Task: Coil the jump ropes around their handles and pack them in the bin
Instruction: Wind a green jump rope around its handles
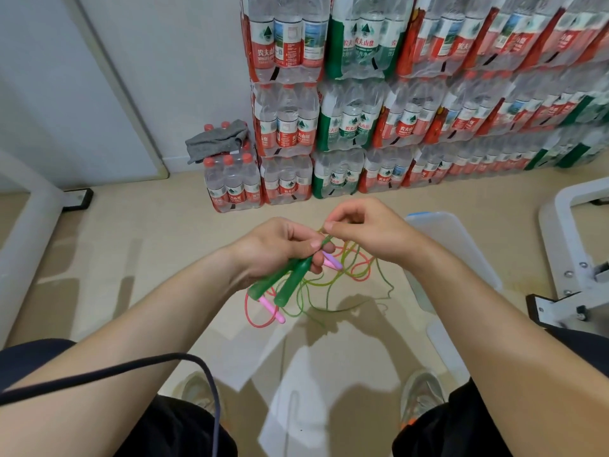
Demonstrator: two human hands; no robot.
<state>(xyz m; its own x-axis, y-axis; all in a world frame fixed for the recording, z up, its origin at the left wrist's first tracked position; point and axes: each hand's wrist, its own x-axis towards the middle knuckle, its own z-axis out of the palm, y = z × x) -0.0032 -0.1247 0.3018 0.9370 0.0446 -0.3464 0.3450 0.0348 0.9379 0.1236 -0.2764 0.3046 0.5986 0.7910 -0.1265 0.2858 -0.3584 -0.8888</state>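
Note:
My left hand (278, 249) grips two green jump-rope handles (290, 285) side by side, their butt ends pointing down toward me. My right hand (362, 227) pinches the green rope (324, 240) just above the handle tops. More green rope (316, 291) hangs in loose loops to the floor. A pink jump rope lies below: one pink handle (272, 310) under the green handles, another (331, 260) behind my left fingers, and its pink rope (361, 272) tangled with the green loops. A translucent plastic bin (454, 245) stands on the floor to the right, partly behind my right arm.
Stacked packs of bottled water (395, 110) line the back wall, with a grey cloth (217, 140) on a low pack. White frame legs (566, 245) stand at right and a white post (29, 232) at left. A dark cable (131, 367) crosses my left arm.

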